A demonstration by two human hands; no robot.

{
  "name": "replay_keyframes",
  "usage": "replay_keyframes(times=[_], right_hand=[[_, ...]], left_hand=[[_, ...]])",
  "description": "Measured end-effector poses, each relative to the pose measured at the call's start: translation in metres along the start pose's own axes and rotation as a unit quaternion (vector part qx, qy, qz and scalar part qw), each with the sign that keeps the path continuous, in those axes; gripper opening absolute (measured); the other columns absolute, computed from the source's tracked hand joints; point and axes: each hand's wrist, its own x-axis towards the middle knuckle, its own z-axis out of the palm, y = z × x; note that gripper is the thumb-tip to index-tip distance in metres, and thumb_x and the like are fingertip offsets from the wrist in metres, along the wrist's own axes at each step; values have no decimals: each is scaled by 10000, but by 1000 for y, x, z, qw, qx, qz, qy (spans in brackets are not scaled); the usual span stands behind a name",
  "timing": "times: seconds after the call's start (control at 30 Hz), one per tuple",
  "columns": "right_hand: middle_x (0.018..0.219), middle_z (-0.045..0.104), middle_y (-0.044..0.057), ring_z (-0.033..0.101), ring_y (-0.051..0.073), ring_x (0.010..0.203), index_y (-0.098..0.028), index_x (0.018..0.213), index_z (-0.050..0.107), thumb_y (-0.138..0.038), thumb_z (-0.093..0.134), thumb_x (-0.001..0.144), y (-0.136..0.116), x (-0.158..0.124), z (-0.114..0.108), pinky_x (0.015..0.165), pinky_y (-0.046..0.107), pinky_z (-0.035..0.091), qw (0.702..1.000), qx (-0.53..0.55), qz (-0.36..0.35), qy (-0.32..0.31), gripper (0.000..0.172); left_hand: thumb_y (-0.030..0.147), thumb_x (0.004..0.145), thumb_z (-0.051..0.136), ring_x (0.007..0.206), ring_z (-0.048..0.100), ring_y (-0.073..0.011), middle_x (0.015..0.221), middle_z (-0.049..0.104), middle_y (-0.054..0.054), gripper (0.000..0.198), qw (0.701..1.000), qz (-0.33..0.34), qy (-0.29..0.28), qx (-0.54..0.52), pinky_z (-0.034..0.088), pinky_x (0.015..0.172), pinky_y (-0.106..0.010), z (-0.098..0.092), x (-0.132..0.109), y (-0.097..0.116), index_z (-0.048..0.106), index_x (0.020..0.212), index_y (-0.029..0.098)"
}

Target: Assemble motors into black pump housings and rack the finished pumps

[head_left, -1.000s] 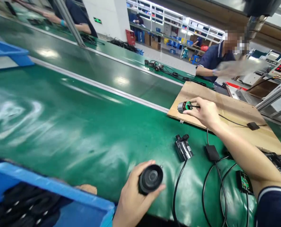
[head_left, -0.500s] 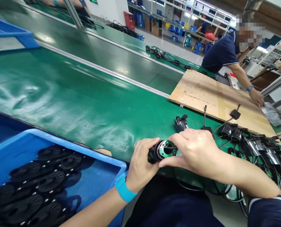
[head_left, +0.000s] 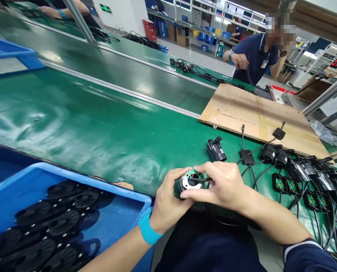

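Note:
A short black cylindrical pump body (head_left: pixel 182 187) is held low in front of me, its open end tilted up towards me. In that end sit a green circuit board (head_left: pixel 191 173) and a pale ring, with a black cable running out to the right. My left hand (head_left: pixel 168 204) is closed around the left side of the body. My right hand (head_left: pixel 223 185) grips from the right, thumb at the near rim and index finger at the far rim; its other fingers are partly hidden. Just beyond stands another black pump (head_left: pixel 216 150), touched by neither hand.
A blue bin (head_left: pixel 128 204) of black moulded parts is at lower left. Several pumps (head_left: pixel 301 170) with cables and small open boxes (head_left: pixel 286 184) crowd the right. A cardboard sheet (head_left: pixel 242 107) lies beyond on the green bench (head_left: pixel 100 124). A co-worker (head_left: pixel 253 56) stands across.
The pump's open end has turned more towards me, showing the pale ring. My right hand has shifted slightly left. The co-worker's arm has come back from the clear bag.

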Motion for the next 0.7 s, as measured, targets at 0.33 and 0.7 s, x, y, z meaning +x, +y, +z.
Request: replay_keyframes(times=[0.33, 0.7], right_hand=[[525, 545, -27, 505, 117, 478, -119, 863, 713, -702, 510, 972, 0, -15, 11, 527, 313, 318, 989, -138, -50, 21, 627], [677, 665, -17, 582, 137, 596, -209, 1420, 579, -423, 531, 1055, 39, -44, 0, 608, 298, 358, 974, -161, 2, -159, 425]], left_hand=[[240, 846, 702, 1045, 687, -210, 1147, 670, -72, 456, 1000, 8, 9, 19, 589, 911, -337, -1, 1, -4, 558, 1277, 218], [414, 814, 775, 1111, 671, -302, 1158, 684, -90, 494, 993, -41, -31, 105, 557, 983, -493, -15, 18, -11, 569, 1221, 224]])
